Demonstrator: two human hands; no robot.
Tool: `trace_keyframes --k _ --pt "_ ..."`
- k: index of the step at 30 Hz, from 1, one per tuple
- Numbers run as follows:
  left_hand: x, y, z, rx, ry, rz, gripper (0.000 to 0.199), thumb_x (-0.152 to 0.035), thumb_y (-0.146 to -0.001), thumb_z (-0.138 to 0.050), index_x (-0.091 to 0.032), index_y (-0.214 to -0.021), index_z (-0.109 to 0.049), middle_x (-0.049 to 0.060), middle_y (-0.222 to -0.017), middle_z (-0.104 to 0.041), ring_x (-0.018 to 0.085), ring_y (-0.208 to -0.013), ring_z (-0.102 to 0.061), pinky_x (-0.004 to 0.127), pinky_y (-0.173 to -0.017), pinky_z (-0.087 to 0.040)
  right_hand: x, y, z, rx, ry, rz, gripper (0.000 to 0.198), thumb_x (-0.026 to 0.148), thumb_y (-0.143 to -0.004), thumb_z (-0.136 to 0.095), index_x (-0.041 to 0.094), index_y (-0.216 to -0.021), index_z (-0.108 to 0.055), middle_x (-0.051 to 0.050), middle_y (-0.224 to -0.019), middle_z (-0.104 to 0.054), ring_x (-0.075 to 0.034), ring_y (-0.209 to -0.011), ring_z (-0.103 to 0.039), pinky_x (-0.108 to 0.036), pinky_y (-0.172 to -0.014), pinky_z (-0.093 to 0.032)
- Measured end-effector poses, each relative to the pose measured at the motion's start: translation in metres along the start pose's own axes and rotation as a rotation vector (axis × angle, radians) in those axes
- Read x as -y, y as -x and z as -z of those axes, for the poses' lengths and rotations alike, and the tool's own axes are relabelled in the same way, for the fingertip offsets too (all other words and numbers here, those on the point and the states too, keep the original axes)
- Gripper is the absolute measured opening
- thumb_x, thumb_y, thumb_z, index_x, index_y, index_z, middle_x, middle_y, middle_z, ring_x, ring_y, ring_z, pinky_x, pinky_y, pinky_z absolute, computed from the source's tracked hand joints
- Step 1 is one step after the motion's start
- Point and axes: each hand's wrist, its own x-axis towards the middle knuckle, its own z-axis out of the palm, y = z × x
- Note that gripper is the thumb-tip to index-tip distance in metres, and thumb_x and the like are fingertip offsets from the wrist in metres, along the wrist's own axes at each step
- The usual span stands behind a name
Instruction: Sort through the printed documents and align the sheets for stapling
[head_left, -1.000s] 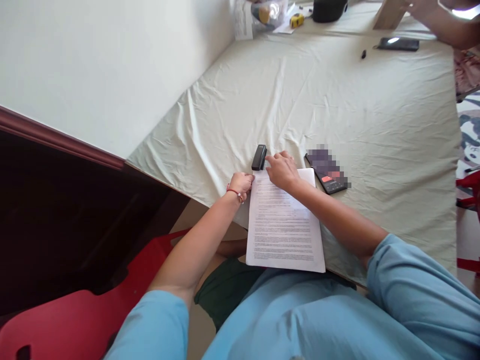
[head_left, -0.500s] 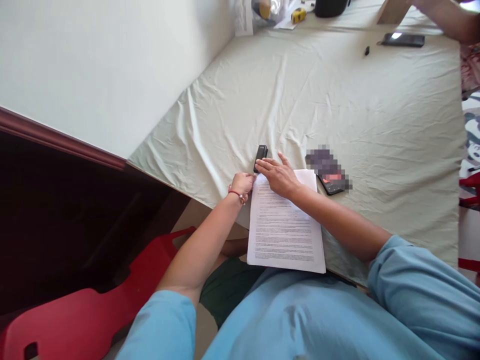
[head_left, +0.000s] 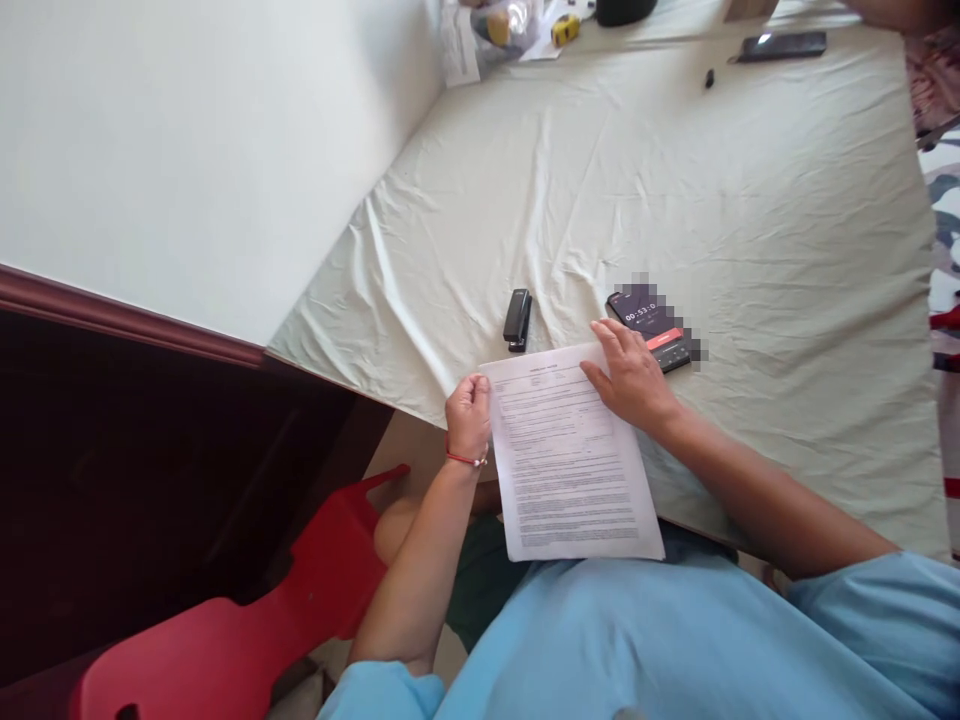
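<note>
A stack of printed papers [head_left: 570,470] hangs partly over the table's near edge, close to my body. With thumb and fingers closed, my left hand [head_left: 469,412] grips the stack at its upper left corner. My right hand [head_left: 634,375] rests at the upper right corner, its fingers apart and its thumb over the top sheet. A black stapler [head_left: 517,320] lies on the cloth just beyond the papers' top left. Beside my right fingertips is a phone [head_left: 641,310] with a running timer on its screen, partly pixelated.
A pale wrinkled cloth [head_left: 750,220] covers the table. Toward the back are a yellow tape measure [head_left: 565,30], a plastic bag [head_left: 510,25], a dark phone-like object [head_left: 782,46] and a small black piece [head_left: 709,78]. Another person's arm [head_left: 911,14] shows at top right. A red chair [head_left: 300,590] stands lower left.
My right hand has moved right, from the papers' upper left to their upper right corner, uncovering the stapler. The stack has tilted, and my left hand now grips its corner from slightly lower.
</note>
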Motion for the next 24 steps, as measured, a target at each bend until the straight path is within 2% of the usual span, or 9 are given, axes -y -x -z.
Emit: trace_keyframes --k 3,6,7,9,12,14,19,21,24 --pt "0.002 0.000 0.006 -0.072 0.195 0.019 0.034 -0.050 -0.085 -0.070 -0.017 -0.083 -0.060 -0.002 -0.073 -0.055 0.010 -0.067 -0.048 0.021 -0.064 -0.042 -0.002 0.012 -0.001 0.021 -0.182 -0.113 0.066 0.045 -0.096 -0.055 0.015 -0.152 -0.040 -0.021 -0.146 -0.057 -0.035 -0.133 -0.055 -0.056 -0.109 -0.046" --pt "-0.002 -0.006 0.006 -0.101 0.355 0.054 0.040 -0.050 -0.078 -0.077 -0.018 -0.083 -0.056 -0.003 -0.074 -0.055 0.009 -0.069 -0.051 0.020 -0.066 -0.045 0.001 0.016 -0.004 0.114 -0.408 -0.267 0.064 0.048 -0.095 -0.056 0.017 -0.149 -0.042 -0.011 -0.108 -0.075 -0.028 -0.092 -0.070 -0.044 -0.082 -0.057" --pt "-0.004 -0.009 0.004 -0.122 0.378 0.060 0.040 -0.049 -0.077 -0.079 -0.018 -0.083 -0.055 -0.003 -0.074 -0.055 0.009 -0.069 -0.051 0.020 -0.067 -0.046 0.002 0.017 -0.004 0.134 -0.467 -0.299 0.057 0.050 -0.096 -0.055 0.018 -0.142 -0.050 -0.006 -0.092 -0.074 -0.025 -0.079 -0.068 -0.039 -0.072 -0.055" --pt "-0.008 -0.014 0.001 -0.191 0.394 0.078 0.037 -0.045 -0.078 -0.078 -0.018 -0.083 -0.053 -0.003 -0.074 -0.056 0.009 -0.070 -0.053 0.021 -0.070 -0.048 0.002 0.018 -0.004 0.159 -0.544 -0.309 0.040 0.054 -0.095 -0.054 0.020 -0.114 -0.065 -0.001 -0.073 -0.067 -0.020 -0.065 -0.061 -0.032 -0.059 -0.048" --pt "-0.012 -0.016 -0.002 -0.270 0.393 0.120 0.034 -0.043 -0.081 -0.074 -0.019 -0.083 -0.051 -0.002 -0.077 -0.058 0.010 -0.075 -0.057 0.023 -0.074 -0.050 0.000 0.022 -0.006 0.201 -0.608 -0.281 0.041 0.057 -0.095 -0.053 0.022 -0.078 -0.061 0.000 -0.066 -0.059 -0.016 -0.061 -0.053 -0.028 -0.053 -0.040" --pt "-0.013 -0.012 -0.002 -0.242 0.411 0.126 0.035 -0.046 -0.081 -0.073 -0.019 -0.084 -0.050 -0.001 -0.080 -0.061 0.012 -0.078 -0.060 0.024 -0.078 -0.052 -0.002 0.025 -0.007 0.197 -0.644 -0.295 0.043 0.059 -0.095 -0.052 0.022 -0.075 -0.059 0.000 -0.065 -0.058 -0.016 -0.061 -0.052 -0.028 -0.054 -0.040" --pt "-0.006 0.014 0.000 0.031 0.304 0.044 0.047 -0.064 -0.092 -0.057 -0.017 -0.089 -0.058 0.004 -0.088 -0.066 0.014 -0.081 -0.061 0.028 -0.078 -0.051 -0.009 0.029 -0.013 0.034 -0.691 -0.352 0.045 0.066 -0.093 -0.053 0.023 -0.080 -0.061 -0.002 -0.072 -0.062 -0.021 -0.071 -0.057 -0.030 -0.060 -0.045" --pt "-0.001 0.025 0.001 0.075 0.215 0.011 0.047 -0.064 -0.096 -0.052 -0.017 -0.094 -0.061 0.005 -0.091 -0.065 0.015 -0.081 -0.060 0.027 -0.078 -0.049 -0.012 0.029 -0.015 -0.014 -0.692 -0.367 0.046 0.066 -0.093 -0.053 0.023 -0.081 -0.061 -0.002 -0.072 -0.062 -0.021 -0.073 -0.057 -0.031 -0.062 -0.046" --pt "0.005 0.035 0.001 0.089 0.039 -0.022 0.045 -0.062 -0.098 -0.050 -0.018 -0.087 -0.057 0.002 -0.081 -0.058 0.014 -0.073 -0.052 0.025 -0.070 -0.044 -0.014 0.028 -0.017 -0.025 -0.668 -0.361 0.044 0.064 -0.095 -0.052 0.022 -0.082 -0.060 -0.002 -0.072 -0.061 -0.020 -0.071 -0.055 -0.031 -0.064 -0.045"
